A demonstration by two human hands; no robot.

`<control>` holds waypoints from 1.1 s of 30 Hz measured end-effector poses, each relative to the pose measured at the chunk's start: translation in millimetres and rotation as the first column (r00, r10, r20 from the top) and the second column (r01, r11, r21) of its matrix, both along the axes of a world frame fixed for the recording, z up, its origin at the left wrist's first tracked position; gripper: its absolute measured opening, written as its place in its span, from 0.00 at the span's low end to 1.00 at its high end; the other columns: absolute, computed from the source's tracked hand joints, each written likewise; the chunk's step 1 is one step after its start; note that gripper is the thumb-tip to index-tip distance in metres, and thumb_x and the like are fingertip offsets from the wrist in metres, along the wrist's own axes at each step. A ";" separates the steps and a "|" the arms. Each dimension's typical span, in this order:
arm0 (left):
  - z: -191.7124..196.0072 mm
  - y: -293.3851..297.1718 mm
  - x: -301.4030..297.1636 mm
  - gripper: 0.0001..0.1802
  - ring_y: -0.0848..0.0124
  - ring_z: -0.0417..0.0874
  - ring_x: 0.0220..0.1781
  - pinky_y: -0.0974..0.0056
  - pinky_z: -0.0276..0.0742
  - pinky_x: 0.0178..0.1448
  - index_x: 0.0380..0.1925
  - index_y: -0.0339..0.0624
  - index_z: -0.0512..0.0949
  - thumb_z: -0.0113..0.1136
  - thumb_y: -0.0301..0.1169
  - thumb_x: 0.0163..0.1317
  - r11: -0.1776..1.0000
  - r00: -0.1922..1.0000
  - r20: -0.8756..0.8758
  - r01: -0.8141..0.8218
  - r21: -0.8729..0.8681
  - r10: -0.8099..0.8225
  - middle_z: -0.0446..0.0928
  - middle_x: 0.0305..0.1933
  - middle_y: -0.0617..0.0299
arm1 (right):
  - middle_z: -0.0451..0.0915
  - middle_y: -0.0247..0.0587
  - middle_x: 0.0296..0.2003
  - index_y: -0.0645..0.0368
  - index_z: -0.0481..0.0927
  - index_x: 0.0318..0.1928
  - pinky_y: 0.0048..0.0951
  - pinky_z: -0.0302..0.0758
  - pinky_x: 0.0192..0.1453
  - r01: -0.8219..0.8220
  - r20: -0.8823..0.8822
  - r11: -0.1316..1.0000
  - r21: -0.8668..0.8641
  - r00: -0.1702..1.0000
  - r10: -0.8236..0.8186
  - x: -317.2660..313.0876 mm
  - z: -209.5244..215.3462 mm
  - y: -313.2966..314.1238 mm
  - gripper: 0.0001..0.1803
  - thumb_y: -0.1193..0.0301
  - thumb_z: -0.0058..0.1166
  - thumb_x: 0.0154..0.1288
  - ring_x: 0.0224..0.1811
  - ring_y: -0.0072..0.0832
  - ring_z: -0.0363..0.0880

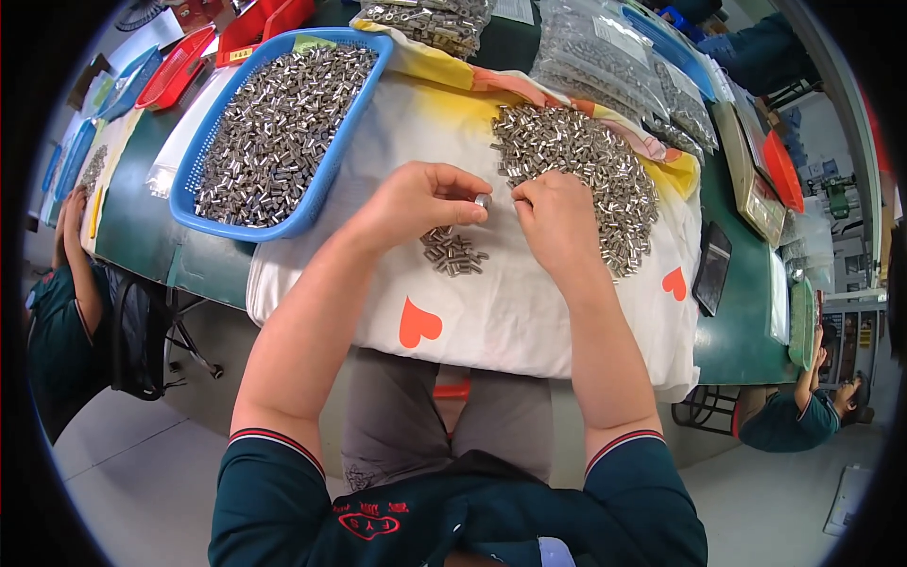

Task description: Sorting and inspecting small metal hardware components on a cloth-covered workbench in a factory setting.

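Note:
My left hand (422, 203) pinches a small shiny metal sleeve (483, 200) between thumb and fingertips. Under that hand lies a small heap of metal sleeves (455, 253) on a white cloth (515, 321). My right hand (559, 215) rests at the left side of a large pile of similar sleeves (619, 189), its fingers curled together. Whatever its fingertips hold, if anything, is hidden. The two hands are a short gap apart, facing each other.
A blue basket (326, 194) full of metal sleeves stands at the left. Bagged metal parts (595, 57) lie beyond the cloth. On the green table (132, 222), a dark phone (713, 267) sits at the right. Other people work at both sides.

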State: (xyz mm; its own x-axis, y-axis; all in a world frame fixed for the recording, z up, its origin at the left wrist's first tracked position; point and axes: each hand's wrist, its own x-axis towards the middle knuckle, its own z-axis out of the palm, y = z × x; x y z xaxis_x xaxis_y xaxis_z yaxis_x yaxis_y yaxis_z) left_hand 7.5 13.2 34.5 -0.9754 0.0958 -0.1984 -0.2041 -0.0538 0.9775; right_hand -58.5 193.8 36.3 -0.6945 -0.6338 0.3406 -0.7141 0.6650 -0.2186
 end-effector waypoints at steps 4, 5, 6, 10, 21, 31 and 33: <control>-2.1 0.5 -0.7 0.15 0.80 0.76 0.34 0.76 0.73 0.40 0.41 0.33 0.75 0.60 0.21 0.50 1.000 1.000 -0.017 0.002 0.019 -0.001 0.77 0.34 0.64 | 0.75 0.39 0.27 0.56 0.78 0.25 0.36 0.67 0.42 0.029 0.006 0.999 0.024 1.000 -0.029 -2.7 -4.1 -5.6 0.02 0.73 0.54 0.48 0.36 0.35 0.72; -0.9 1.3 -0.5 0.15 0.80 0.77 0.34 0.76 0.73 0.40 0.41 0.33 0.75 0.60 0.21 0.50 1.000 1.000 -0.007 -0.006 0.016 0.006 0.77 0.34 0.64 | 0.75 0.40 0.26 0.57 0.78 0.24 0.37 0.67 0.40 0.036 -0.019 0.999 0.007 0.999 -0.036 -3.3 -6.2 -7.6 0.02 0.73 0.54 0.47 0.34 0.36 0.72; 0.3 1.1 -0.3 0.15 0.80 0.77 0.35 0.76 0.73 0.40 0.41 0.33 0.75 0.60 0.21 0.50 1.000 1.000 0.002 -0.018 0.012 0.018 0.77 0.34 0.64 | 0.75 0.41 0.26 0.58 0.78 0.24 0.38 0.68 0.39 0.039 -0.046 0.999 -0.013 0.998 -0.039 -3.9 -7.0 -9.2 0.02 0.74 0.55 0.46 0.32 0.38 0.72; -0.9 -0.3 -0.4 0.16 0.80 0.77 0.34 0.76 0.73 0.40 0.42 0.33 0.74 0.59 0.21 0.51 0.999 1.000 0.006 -0.016 0.033 0.016 0.77 0.35 0.63 | 0.76 0.41 0.26 0.59 0.78 0.26 0.34 0.70 0.38 0.009 -0.071 0.997 -0.073 0.997 -0.014 -0.4 3.3 -8.5 0.03 0.74 0.54 0.48 0.31 0.36 0.74; -5.5 -3.3 -1.6 0.16 0.80 0.77 0.34 0.76 0.72 0.37 0.42 0.33 0.74 0.59 0.22 0.51 0.985 0.998 -0.043 -0.035 0.167 0.043 0.77 0.34 0.64 | 0.76 0.41 0.26 0.62 0.76 0.28 0.28 0.71 0.34 -0.046 0.417 0.889 -0.455 0.871 0.259 16.4 19.6 -10.1 0.04 0.77 0.53 0.48 0.27 0.30 0.76; -9.9 1.7 -2.1 0.18 0.79 0.77 0.35 0.74 0.74 0.39 0.40 0.32 0.76 0.65 0.25 0.47 0.990 0.984 -0.126 -0.115 0.076 0.124 0.78 0.35 0.60 | 0.78 0.40 0.26 0.62 0.77 0.29 0.24 0.73 0.33 0.018 0.352 0.875 -0.484 0.919 0.176 22.0 13.5 -14.8 0.04 0.78 0.54 0.49 0.28 0.27 0.77; -7.7 1.5 1.0 0.17 0.80 0.76 0.35 0.74 0.74 0.39 0.40 0.32 0.76 0.64 0.25 0.48 0.992 0.986 -0.138 -0.079 0.096 0.091 0.78 0.35 0.61 | 0.78 0.39 0.26 0.62 0.78 0.29 0.23 0.72 0.33 0.014 0.381 0.871 -0.491 0.903 0.200 22.8 15.2 -14.3 0.04 0.78 0.54 0.49 0.28 0.25 0.77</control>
State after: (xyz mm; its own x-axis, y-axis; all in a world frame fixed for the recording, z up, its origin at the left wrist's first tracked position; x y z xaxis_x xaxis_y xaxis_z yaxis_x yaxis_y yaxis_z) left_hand 8.4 14.6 26.8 -0.9984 0.0225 -0.0513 -0.0541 -0.1540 0.9866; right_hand -35.7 179.5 51.5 -0.7823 -0.5382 0.3134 -0.5410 0.3379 -0.7702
